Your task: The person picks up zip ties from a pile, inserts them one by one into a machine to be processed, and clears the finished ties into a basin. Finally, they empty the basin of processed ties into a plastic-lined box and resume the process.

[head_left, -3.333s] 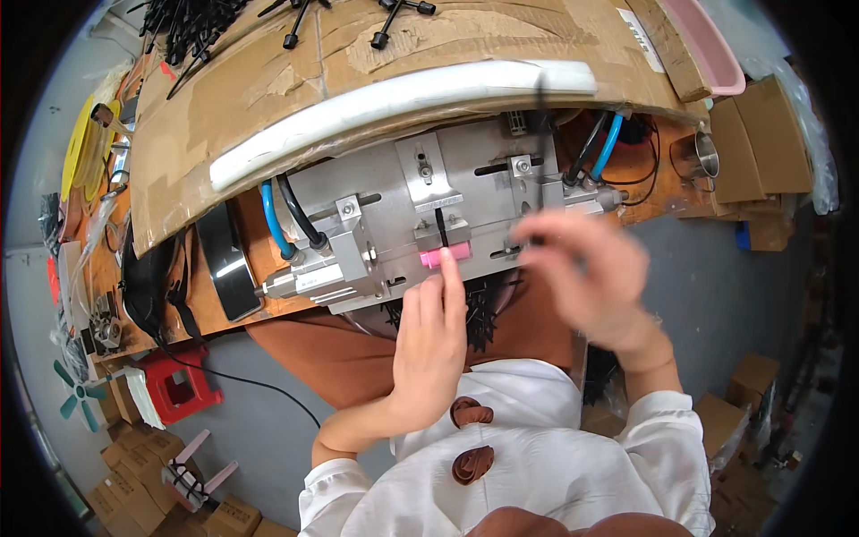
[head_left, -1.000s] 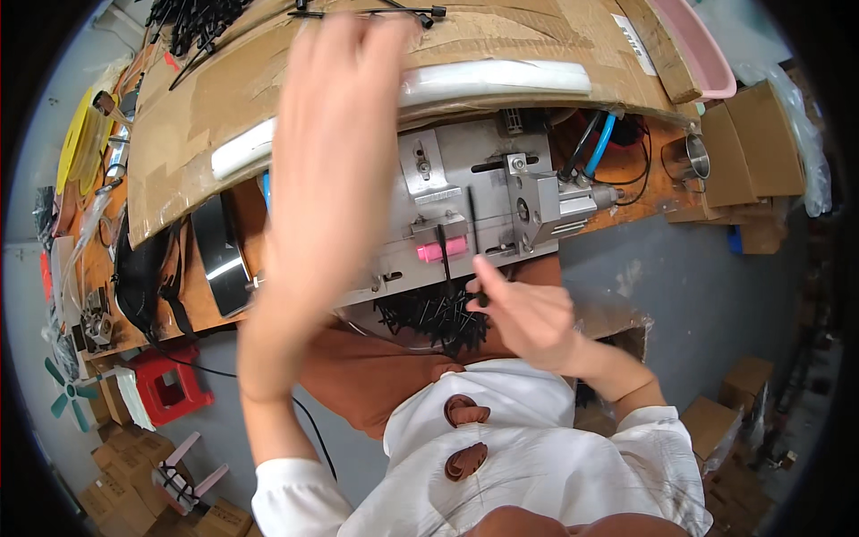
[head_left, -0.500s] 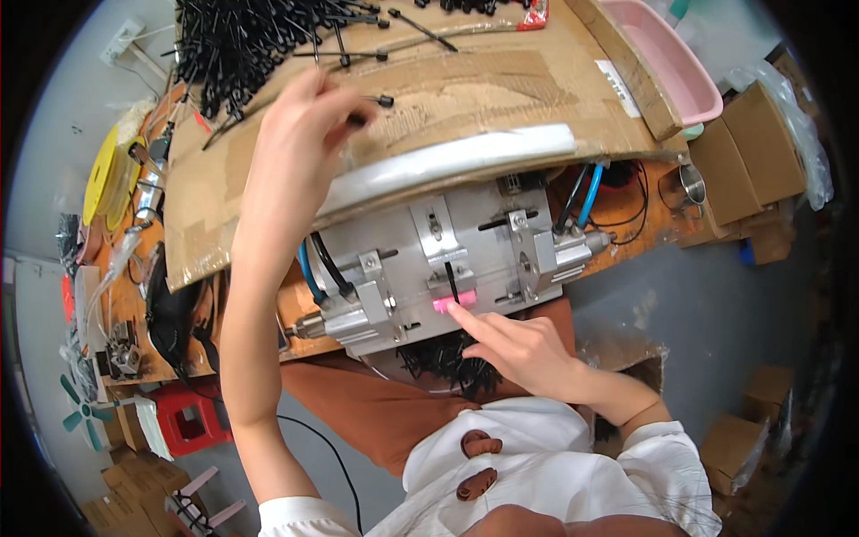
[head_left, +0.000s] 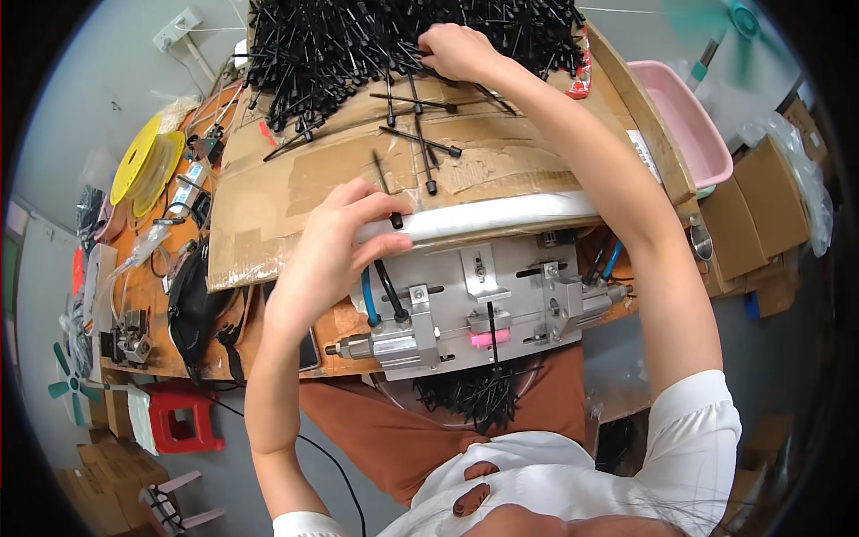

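My left hand is over the near edge of the cardboard, its thumb and fingers around a thin black rod with a thick head. The rod slants up past the fingers. My right hand reaches to the large pile of similar black rods, fingers curled at its near edge; what they grip is hidden. Below the cardboard sits a metal fixture with clamps on both sides. In its middle, one black rod lies across a pink block, with neither hand touching it.
A white padded strip lines the cardboard's near edge. Several loose rods lie on the cardboard. More black rods lie below the fixture near my lap. A pink basin stands at right, a yellow spool at left, a red stool lower left.
My right hand has left the pink block and moved up to the pile. My left hand has come down toward the cardboard's near edge. The view has shifted, showing more of the pile.
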{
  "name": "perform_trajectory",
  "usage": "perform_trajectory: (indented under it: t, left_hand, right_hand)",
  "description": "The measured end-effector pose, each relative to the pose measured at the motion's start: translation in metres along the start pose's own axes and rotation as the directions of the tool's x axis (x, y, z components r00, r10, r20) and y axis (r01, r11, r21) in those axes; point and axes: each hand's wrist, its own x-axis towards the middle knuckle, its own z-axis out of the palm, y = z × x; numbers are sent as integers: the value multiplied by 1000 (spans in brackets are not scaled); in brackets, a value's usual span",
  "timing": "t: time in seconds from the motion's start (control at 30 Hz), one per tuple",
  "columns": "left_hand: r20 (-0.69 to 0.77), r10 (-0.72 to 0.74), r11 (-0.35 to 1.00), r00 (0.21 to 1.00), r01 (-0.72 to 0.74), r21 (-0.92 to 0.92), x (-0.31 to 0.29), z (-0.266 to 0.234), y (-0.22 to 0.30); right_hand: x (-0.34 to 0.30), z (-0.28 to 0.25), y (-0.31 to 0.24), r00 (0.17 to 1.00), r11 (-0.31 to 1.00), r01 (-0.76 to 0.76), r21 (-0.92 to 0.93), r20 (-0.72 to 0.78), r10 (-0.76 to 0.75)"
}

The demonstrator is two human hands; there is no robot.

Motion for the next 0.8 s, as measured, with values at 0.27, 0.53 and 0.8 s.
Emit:
perform_trajectory:
  t: [0.27, 0.53, 0.8]
  left_hand:
    - [-34, -106, 954, 994, 92, -285, 13, -9, -4]
    - [-215, -246, 841, 945, 97, -532, 1, -21, 23]
    - [-271, -107, 993, 957, 114, 13, -110, 120, 97]
  right_hand:
    - [-92, -43, -8, 996, 992, 40, 122, 70, -49]
    - [-128, -79, -6, 911, 890, 215, -401, -245, -331]
    - [-187, -163, -13, 905, 346, -373, 861, 256, 339]
